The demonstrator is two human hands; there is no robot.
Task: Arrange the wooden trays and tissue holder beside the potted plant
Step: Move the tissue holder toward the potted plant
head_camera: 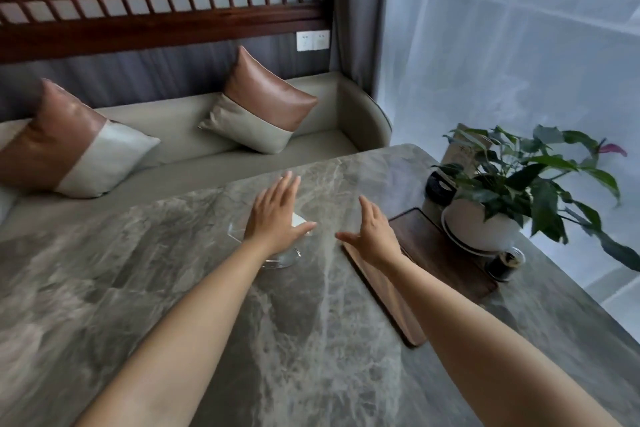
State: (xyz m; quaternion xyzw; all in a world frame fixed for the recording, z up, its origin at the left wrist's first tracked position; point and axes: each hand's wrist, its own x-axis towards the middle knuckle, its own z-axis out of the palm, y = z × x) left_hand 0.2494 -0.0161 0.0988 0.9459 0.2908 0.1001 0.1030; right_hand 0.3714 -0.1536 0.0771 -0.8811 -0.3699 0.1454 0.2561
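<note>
A dark wooden tray (446,253) lies on the marble table (277,340), to the left of the potted plant (485,218) in its white pot. A lighter wooden tray edge (384,302) shows along its near left side. My right hand (372,234) hovers open, fingers spread, over the trays' far left corner. My left hand (275,211) is open above a clear glass holder (280,258) with white tissue (298,220) in it, which it mostly hides.
A small dark cup (504,263) stands on the tray in front of the plant pot. A dark jar (438,187) and a paper card (460,149) sit behind the plant. A sofa (207,149) with two cushions runs along the table's far edge.
</note>
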